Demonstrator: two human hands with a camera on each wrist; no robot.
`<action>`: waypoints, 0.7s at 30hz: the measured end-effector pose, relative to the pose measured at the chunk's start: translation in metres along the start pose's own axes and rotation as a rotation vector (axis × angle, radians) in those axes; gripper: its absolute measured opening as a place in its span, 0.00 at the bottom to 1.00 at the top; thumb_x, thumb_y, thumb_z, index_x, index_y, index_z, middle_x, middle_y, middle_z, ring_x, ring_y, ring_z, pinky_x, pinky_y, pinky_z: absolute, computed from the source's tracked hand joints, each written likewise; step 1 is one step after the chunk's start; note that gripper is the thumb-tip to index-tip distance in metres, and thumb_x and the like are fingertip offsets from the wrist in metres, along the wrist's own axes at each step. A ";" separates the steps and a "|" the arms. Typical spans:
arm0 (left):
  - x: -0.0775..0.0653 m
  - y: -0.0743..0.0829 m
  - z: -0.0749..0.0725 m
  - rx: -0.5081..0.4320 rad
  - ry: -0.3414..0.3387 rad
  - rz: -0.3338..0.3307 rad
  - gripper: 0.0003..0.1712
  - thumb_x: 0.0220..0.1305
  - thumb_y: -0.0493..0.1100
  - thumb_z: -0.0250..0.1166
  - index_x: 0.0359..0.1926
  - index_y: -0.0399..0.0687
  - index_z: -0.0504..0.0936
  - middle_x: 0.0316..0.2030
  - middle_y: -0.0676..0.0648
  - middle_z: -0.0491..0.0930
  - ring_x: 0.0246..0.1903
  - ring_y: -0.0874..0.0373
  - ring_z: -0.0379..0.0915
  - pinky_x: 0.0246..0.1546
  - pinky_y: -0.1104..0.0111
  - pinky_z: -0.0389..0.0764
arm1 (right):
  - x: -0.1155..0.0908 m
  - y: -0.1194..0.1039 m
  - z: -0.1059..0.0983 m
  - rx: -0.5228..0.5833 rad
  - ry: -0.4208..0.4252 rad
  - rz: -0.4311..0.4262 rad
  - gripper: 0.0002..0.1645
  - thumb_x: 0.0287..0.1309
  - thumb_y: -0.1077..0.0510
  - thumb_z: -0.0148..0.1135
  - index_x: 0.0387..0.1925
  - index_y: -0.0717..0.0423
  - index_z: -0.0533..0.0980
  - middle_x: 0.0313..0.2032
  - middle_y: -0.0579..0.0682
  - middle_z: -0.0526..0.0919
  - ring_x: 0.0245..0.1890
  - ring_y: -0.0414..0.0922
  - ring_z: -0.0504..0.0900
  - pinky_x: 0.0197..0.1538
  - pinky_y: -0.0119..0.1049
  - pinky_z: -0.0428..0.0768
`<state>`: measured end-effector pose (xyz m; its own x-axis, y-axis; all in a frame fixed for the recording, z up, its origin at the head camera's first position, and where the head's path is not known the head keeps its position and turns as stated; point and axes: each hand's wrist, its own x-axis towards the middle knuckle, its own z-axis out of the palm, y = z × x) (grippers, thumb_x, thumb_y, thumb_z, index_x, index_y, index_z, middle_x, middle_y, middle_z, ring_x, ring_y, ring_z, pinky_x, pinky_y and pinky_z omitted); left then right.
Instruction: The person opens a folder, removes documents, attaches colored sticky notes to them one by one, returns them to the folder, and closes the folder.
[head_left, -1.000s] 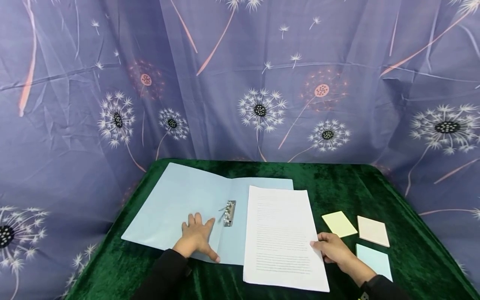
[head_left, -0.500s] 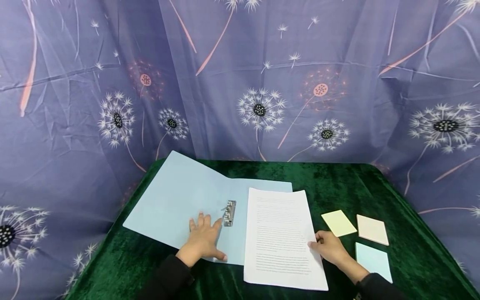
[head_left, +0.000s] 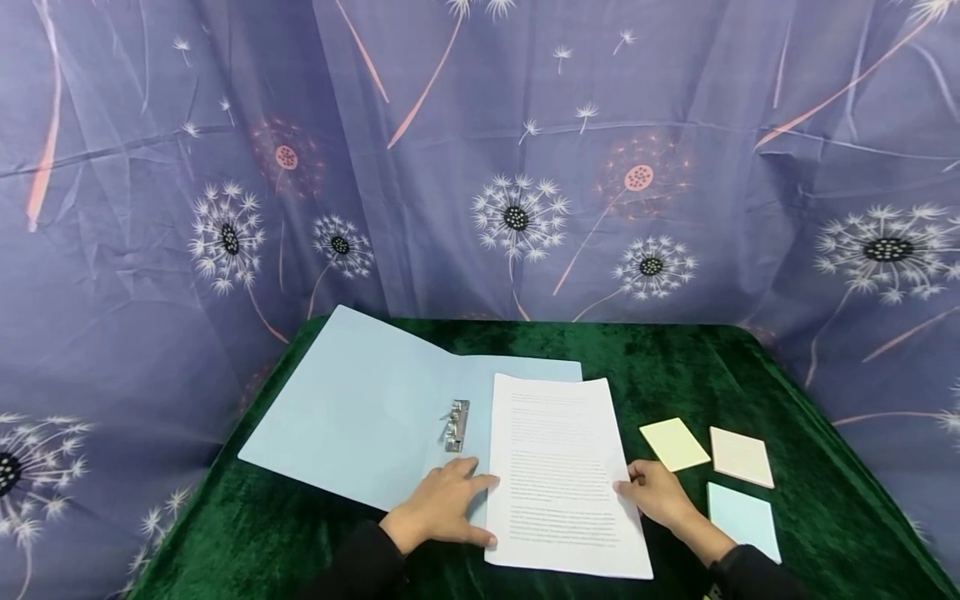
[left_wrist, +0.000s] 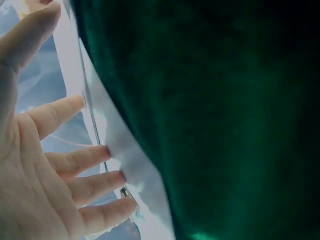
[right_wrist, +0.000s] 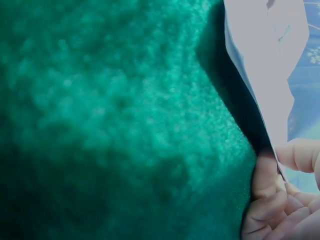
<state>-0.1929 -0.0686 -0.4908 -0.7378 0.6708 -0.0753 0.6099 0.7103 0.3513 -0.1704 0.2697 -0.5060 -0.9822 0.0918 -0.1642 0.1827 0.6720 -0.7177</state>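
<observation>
A stack of printed paper sheets (head_left: 558,475) lies over the right part of an opened light blue folder (head_left: 352,400) in the head view. My right hand (head_left: 660,496) pinches the stack's right edge; in the right wrist view, the thumb is above the paper (right_wrist: 270,90) and curled fingers (right_wrist: 270,185) are below. At the stack's left edge, my left hand (head_left: 442,504) spreads its fingers, with index finger and thumb at the margin. The left wrist view shows those fingers (left_wrist: 90,190) extended, not curled round anything. A metal lever clip (head_left: 457,427) sits uncovered near the folder's fold.
Three pads of notes lie right of the right hand: a yellow one (head_left: 675,444), a pale pink one (head_left: 741,457) and a light blue one (head_left: 744,521). Green velvet cloth (head_left: 675,367) covers the table, and a dandelion-print curtain (head_left: 435,192) hangs behind.
My left hand has moved right from the folder's left cover to the paper stack's left edge. The left cover's far corner has risen. My right hand keeps its pinch on the stack.
</observation>
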 end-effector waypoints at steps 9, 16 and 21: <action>0.001 -0.001 0.009 0.047 -0.009 -0.025 0.47 0.41 0.68 0.74 0.63 0.55 0.75 0.63 0.39 0.67 0.62 0.41 0.61 0.48 0.47 0.71 | 0.000 -0.002 -0.003 -0.003 -0.010 0.022 0.08 0.57 0.65 0.62 0.34 0.69 0.76 0.20 0.50 0.76 0.18 0.44 0.75 0.22 0.38 0.72; 0.001 0.000 0.010 0.035 -0.015 -0.030 0.47 0.42 0.67 0.74 0.63 0.55 0.75 0.63 0.40 0.67 0.61 0.42 0.62 0.49 0.47 0.70 | 0.012 0.004 -0.042 -0.017 0.063 -0.043 0.21 0.59 0.62 0.60 0.48 0.77 0.71 0.25 0.54 0.82 0.21 0.48 0.81 0.25 0.41 0.75; 0.001 0.001 0.010 0.037 -0.013 -0.032 0.47 0.41 0.66 0.75 0.63 0.55 0.75 0.62 0.40 0.67 0.61 0.42 0.62 0.49 0.47 0.70 | 0.026 0.014 -0.076 -0.215 0.159 -0.192 0.25 0.58 0.60 0.62 0.50 0.76 0.71 0.37 0.68 0.80 0.37 0.61 0.80 0.36 0.51 0.76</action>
<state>-0.1906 -0.0650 -0.4997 -0.7533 0.6504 -0.0978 0.5968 0.7384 0.3141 -0.1969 0.3368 -0.4690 -0.9955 0.0509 0.0802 -0.0031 0.8263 -0.5632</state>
